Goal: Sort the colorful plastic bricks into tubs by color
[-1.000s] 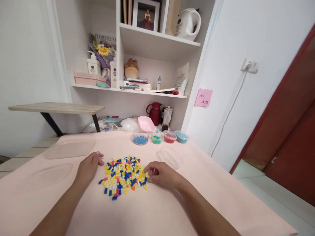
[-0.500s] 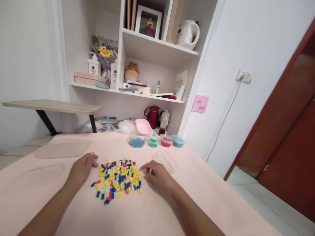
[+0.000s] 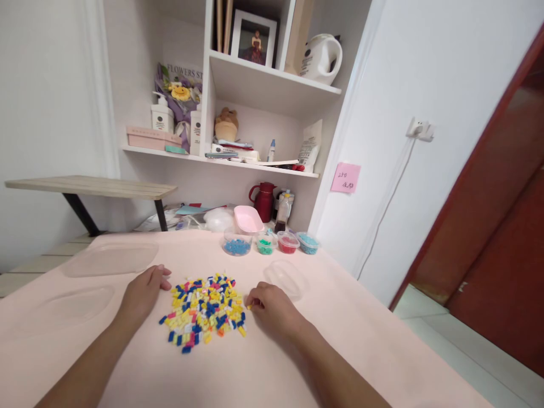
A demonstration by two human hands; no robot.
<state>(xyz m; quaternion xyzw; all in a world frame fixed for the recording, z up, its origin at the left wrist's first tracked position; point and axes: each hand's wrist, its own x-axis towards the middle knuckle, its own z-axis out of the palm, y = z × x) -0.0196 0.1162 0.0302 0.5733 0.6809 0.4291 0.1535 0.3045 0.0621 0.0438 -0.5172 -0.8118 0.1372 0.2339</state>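
Note:
A pile of small toy building bricks (image 3: 208,309) in yellow, dark blue, white, pink and orange is spread on the pale pink tabletop (image 3: 204,379). At its right edge my right hand (image 3: 267,303) is closed in a pinch, with a bit of a yellow brick (image 3: 249,307) showing at the fingertips. To the left of the pile, my left hand (image 3: 147,288) rests on the table, loosely open with nothing in it. Its fingertips lie close beside the bricks. Just beyond my right hand is a clear empty plastic tub or lid (image 3: 284,279).
Along the back stand clear tubs of blue bricks (image 3: 237,246), green bricks (image 3: 265,245), red pieces (image 3: 288,242) and light blue pieces (image 3: 307,242). Behind them are a pink basin (image 3: 248,219) and a red jug (image 3: 264,203). Clear lids (image 3: 113,259) lie at the left.
My right hand's fingers have drawn in from stretched out to a pinch on the yellow brick at the pile's right edge. My left hand stays where it was.

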